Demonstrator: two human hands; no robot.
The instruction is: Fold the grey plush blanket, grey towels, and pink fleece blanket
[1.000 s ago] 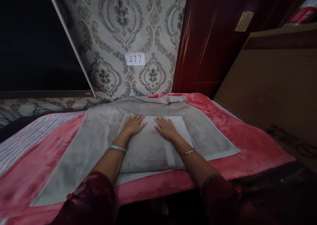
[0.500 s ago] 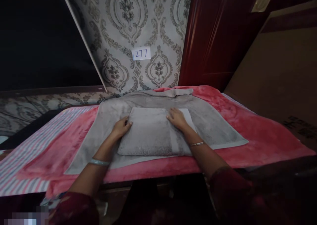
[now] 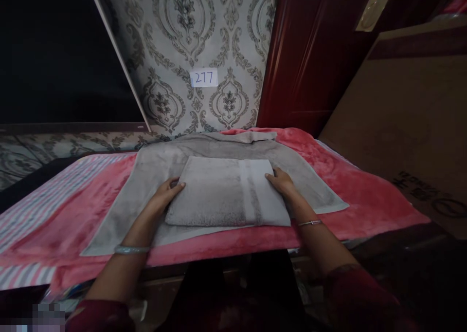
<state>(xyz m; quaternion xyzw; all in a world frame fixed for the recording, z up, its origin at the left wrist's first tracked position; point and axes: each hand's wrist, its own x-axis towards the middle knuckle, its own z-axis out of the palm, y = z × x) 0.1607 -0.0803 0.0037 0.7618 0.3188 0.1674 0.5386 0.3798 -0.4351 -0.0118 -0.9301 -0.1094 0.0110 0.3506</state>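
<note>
A folded grey towel (image 3: 207, 191) with a paler band near its right end lies in front of me. It rests on a larger spread-out grey towel (image 3: 314, 186). At its left edge is my left hand (image 3: 165, 194), thumb on top and the other fingers partly hidden at the side. My right hand (image 3: 283, 182) grips the right edge in the same way, its thumb on the upper face. Both hands are closed on the folded towel.
Under the towels lie a red plush blanket (image 3: 368, 195) and a striped cloth (image 3: 47, 191). A dark screen (image 3: 65, 59) stands at the left. Behind are patterned wallpaper with a paper label (image 3: 204, 77) and a red door (image 3: 302, 54). A large cardboard box (image 3: 408, 122) stands at the right.
My right hand has moved from the top of the folded towel out to its right edge, uncovering the pale band. My left hand stays at the left edge. The view has shifted slightly.
</note>
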